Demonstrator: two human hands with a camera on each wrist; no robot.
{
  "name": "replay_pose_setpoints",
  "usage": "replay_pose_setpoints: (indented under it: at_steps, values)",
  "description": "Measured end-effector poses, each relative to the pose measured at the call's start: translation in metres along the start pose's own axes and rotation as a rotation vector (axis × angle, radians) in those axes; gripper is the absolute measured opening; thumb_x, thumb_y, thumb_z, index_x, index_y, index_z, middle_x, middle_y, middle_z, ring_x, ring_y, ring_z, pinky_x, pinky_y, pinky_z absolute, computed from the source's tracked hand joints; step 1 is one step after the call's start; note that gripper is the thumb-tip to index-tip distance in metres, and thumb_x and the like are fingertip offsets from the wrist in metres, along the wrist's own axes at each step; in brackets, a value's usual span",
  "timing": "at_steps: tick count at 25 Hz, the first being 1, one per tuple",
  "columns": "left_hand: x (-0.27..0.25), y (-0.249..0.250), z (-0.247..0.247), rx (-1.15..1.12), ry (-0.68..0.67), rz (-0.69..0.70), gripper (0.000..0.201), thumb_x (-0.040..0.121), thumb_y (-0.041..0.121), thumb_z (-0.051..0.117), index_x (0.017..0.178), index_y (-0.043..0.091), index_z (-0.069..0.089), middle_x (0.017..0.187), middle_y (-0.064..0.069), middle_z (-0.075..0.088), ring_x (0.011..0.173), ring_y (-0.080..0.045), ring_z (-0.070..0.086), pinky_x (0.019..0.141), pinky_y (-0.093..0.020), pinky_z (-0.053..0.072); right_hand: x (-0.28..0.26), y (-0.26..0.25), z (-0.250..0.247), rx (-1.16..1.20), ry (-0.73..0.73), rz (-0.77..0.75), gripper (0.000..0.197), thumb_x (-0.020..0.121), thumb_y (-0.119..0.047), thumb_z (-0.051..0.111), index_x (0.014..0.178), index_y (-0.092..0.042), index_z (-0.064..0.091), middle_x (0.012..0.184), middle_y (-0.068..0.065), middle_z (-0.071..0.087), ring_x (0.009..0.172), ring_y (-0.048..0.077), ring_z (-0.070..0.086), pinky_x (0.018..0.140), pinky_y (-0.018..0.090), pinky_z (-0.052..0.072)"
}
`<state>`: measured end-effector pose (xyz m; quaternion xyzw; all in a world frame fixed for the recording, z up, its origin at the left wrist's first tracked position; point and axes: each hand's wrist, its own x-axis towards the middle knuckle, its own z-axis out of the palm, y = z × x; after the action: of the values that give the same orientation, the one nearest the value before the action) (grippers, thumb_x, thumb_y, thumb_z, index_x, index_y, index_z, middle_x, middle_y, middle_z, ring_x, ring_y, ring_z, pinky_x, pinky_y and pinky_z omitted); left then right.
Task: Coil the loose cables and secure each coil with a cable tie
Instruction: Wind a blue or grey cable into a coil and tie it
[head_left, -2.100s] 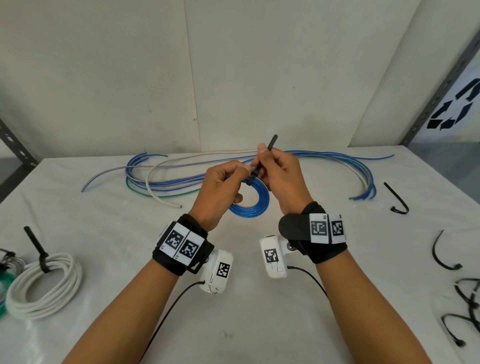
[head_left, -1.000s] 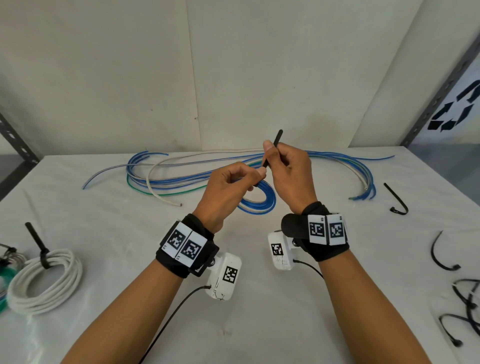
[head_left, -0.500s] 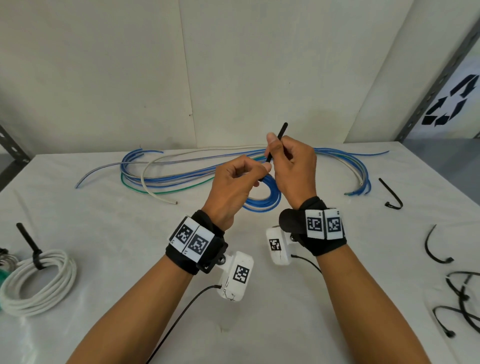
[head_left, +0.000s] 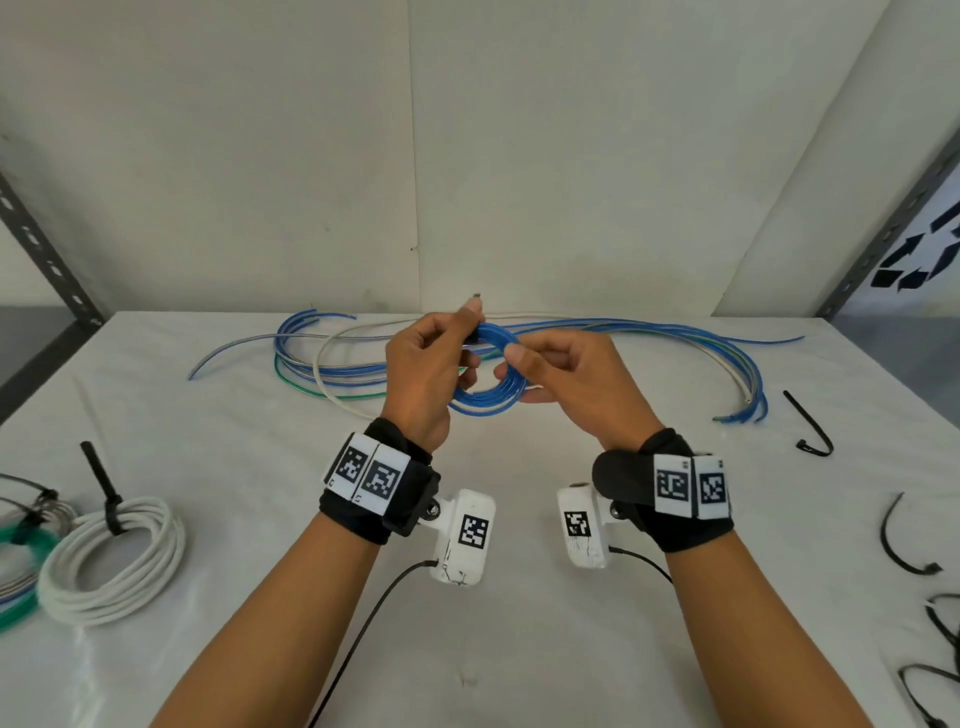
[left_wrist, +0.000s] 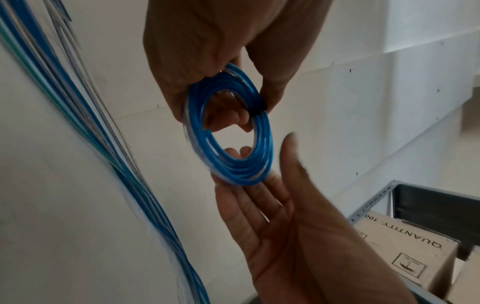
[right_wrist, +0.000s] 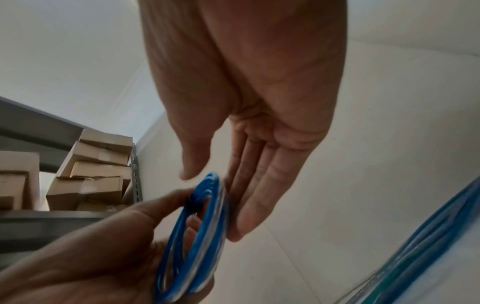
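A small coil of blue cable (head_left: 488, 397) is held above the table's middle, and my left hand (head_left: 465, 358) grips its upper left part. A black cable tie (left_wrist: 257, 109) is wrapped round the coil beside my left fingers, and its tail tip (head_left: 475, 298) pokes up behind the hand. My right hand (head_left: 511, 376) is open. Its straight fingers (right_wrist: 262, 185) lie flat against the coil's (right_wrist: 200, 222) right side, with the thumb just apart from it. In the left wrist view that right palm (left_wrist: 275, 207) sits under the coil (left_wrist: 228, 164).
Loose blue, white and green cables (head_left: 597, 332) sprawl along the table's back. A tied white coil (head_left: 114, 561) and a green coil (head_left: 15, 545) lie at the left. Loose black ties (head_left: 813, 431) (head_left: 906, 543) lie at the right. Cardboard boxes (right_wrist: 96, 164) sit on a shelf.
My right hand has let go of the tie's tail and opened flat beside the coil. My left hand has turned the coil and still holds it.
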<state>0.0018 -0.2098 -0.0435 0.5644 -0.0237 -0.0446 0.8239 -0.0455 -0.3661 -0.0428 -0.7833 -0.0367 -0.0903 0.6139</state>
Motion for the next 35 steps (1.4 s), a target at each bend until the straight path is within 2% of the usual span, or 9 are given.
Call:
replay_pose_setpoints:
  at_steps: [3,6,10,17,23,28,31,33,35]
  values:
    - [0.001,0.003,-0.005,-0.048,-0.053,-0.004,0.026,0.095,0.031,0.068,0.091,0.005,0.07,0.083,-0.008,0.065,0.056,-0.014,0.05,0.055,-0.026,0.044,0.001,0.001,0.0,0.01,-0.001,-0.014,0.018,0.095,-0.014,0.067,0.109,-0.004,0.073,0.093,0.012,0.078,0.09,0.022,0.076,0.077,0.032,0.062]
    - [0.0,0.006,-0.016,0.056,-0.156,0.007,0.027,0.093,0.033,0.068,0.101,0.008,0.074,0.094,-0.015,0.072,0.076,-0.015,0.065,0.069,-0.026,0.054,0.002,0.0,0.0,0.088,0.105,-0.024,0.018,0.095,-0.013,0.066,0.11,-0.005,0.072,0.091,0.009,0.079,0.086,0.021,0.076,0.072,0.03,0.061]
    - [-0.006,0.01,-0.037,0.122,-0.207,0.04,0.022,0.087,0.013,0.075,0.104,-0.001,0.073,0.098,-0.021,0.076,0.087,-0.025,0.074,0.077,-0.033,0.06,0.003,-0.002,-0.001,0.152,0.155,-0.024,0.017,0.096,-0.016,0.065,0.109,-0.008,0.07,0.09,0.007,0.079,0.085,0.019,0.076,0.071,0.031,0.06]
    - [-0.015,0.025,-0.059,0.142,-0.289,-0.005,0.025,0.083,0.021,0.072,0.099,0.002,0.073,0.09,-0.012,0.077,0.084,-0.02,0.075,0.072,-0.028,0.06,-0.01,-0.011,0.002,0.343,-0.067,0.13,0.026,0.099,-0.025,0.058,0.112,-0.006,0.069,0.105,0.012,0.076,0.095,0.023,0.073,0.077,0.027,0.058]
    - [-0.023,0.032,-0.069,0.155,-0.189,0.024,0.018,0.085,0.015,0.073,0.097,0.003,0.073,0.085,-0.011,0.077,0.076,-0.018,0.074,0.067,-0.026,0.06,-0.014,-0.016,0.028,0.347,0.003,0.08,0.026,0.096,-0.017,0.065,0.116,0.0,0.068,0.103,0.014,0.077,0.095,0.026,0.075,0.078,0.031,0.06]
    - [-0.033,0.041,-0.087,0.062,-0.198,-0.057,0.012,0.089,0.019,0.068,0.09,0.009,0.074,0.085,-0.003,0.076,0.076,-0.01,0.071,0.068,-0.021,0.058,-0.01,-0.028,0.04,0.414,-0.104,0.14,0.027,0.096,-0.016,0.063,0.117,0.0,0.067,0.104,0.014,0.076,0.095,0.023,0.075,0.076,0.028,0.06]
    - [-0.036,0.045,-0.099,0.009,-0.148,-0.061,0.013,0.091,0.018,0.069,0.097,0.007,0.073,0.086,-0.003,0.076,0.079,-0.012,0.071,0.072,-0.024,0.06,-0.006,-0.032,0.055,0.42,-0.12,0.163,0.025,0.096,-0.016,0.064,0.115,0.001,0.068,0.103,0.015,0.076,0.095,0.024,0.075,0.076,0.028,0.06]
    - [-0.036,0.045,-0.108,0.139,0.013,0.099,0.021,0.086,0.017,0.077,0.103,0.006,0.07,0.088,-0.006,0.076,0.079,-0.015,0.072,0.078,-0.03,0.062,-0.002,-0.038,0.066,0.368,-0.062,0.147,0.025,0.094,-0.015,0.068,0.112,0.002,0.069,0.1,0.016,0.077,0.093,0.026,0.075,0.077,0.031,0.061]
    - [-0.034,0.044,-0.117,0.418,0.188,0.348,0.028,0.079,0.027,0.086,0.099,0.014,0.071,0.087,-0.002,0.076,0.078,-0.012,0.072,0.077,-0.029,0.061,0.003,-0.044,0.078,0.244,0.036,0.079,0.021,0.092,-0.014,0.072,0.105,0.002,0.071,0.092,0.015,0.077,0.087,0.026,0.076,0.075,0.035,0.062]
